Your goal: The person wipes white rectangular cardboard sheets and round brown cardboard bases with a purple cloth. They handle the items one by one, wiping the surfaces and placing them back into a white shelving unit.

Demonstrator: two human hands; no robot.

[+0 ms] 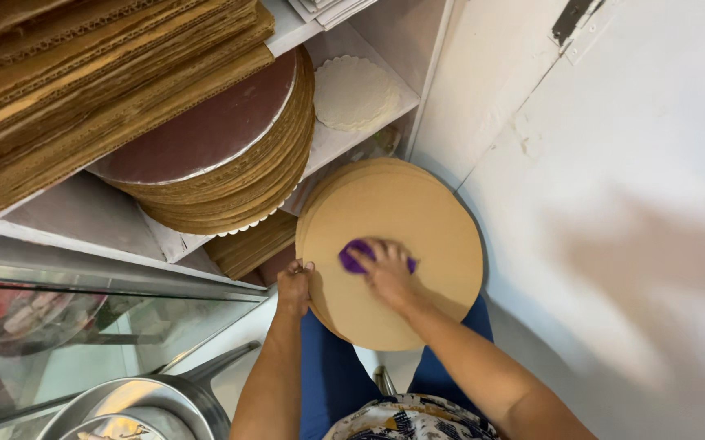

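A white wall (613, 204) fills the right side of the view, and a white shelf unit (344, 138) stands far left against it. Flat corrugated cardboard sheets (83, 73) are piled at the top left; just right of them, on the shelf, sits a tall stack of round boards (230, 155) topped by a dark brown one, with a white doily (356, 91) farther right on the same shelf. A glass case (67, 326) lies near left, and round metal pans (141, 403) sit below it at the near edge. In the middle, a stack of round tan boards (418, 220) rests tilted over the person's blue-clad lap, below the shelf. The left hand (294, 285) grips the stack's left rim, fingers curled over the edge. The right hand (389, 273) lies flat on the top board, fingers spread and pressing a purple cloth (354, 254) against it, left of the board's centre.
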